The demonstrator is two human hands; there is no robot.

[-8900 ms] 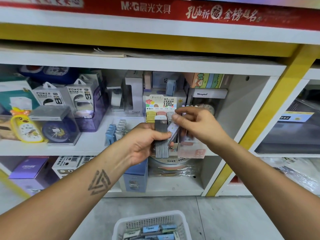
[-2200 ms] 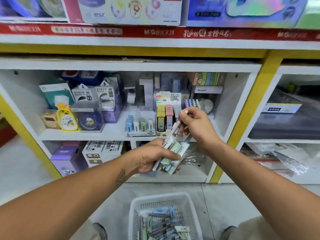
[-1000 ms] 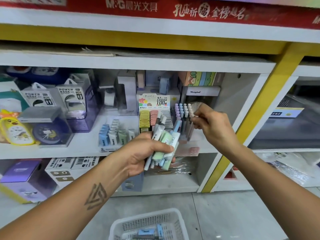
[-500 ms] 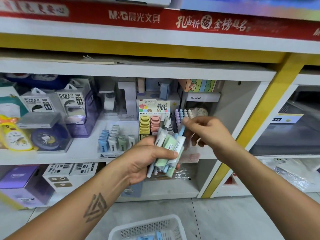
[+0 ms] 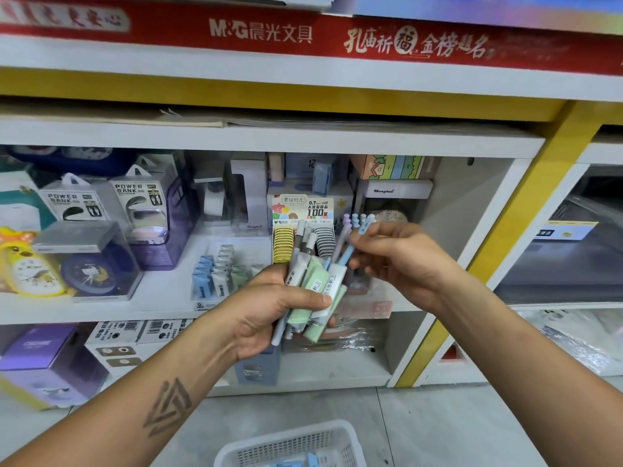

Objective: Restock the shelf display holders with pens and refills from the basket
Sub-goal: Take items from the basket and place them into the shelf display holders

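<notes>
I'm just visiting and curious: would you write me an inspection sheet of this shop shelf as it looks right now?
Surface: white shelf, crowded with boxed goods.
Job's things: bundle of pens in the left hand; blue pen pinched by the right hand; pen holder behind it with pastel pen tops; white basket on the floor below.
Clutter: power bank boxes, yellow clock, lead refill display.
Hands: both holding pens.
Cables: nothing seen.
Surroundings: red banner, yellow post, grey floor.
</notes>
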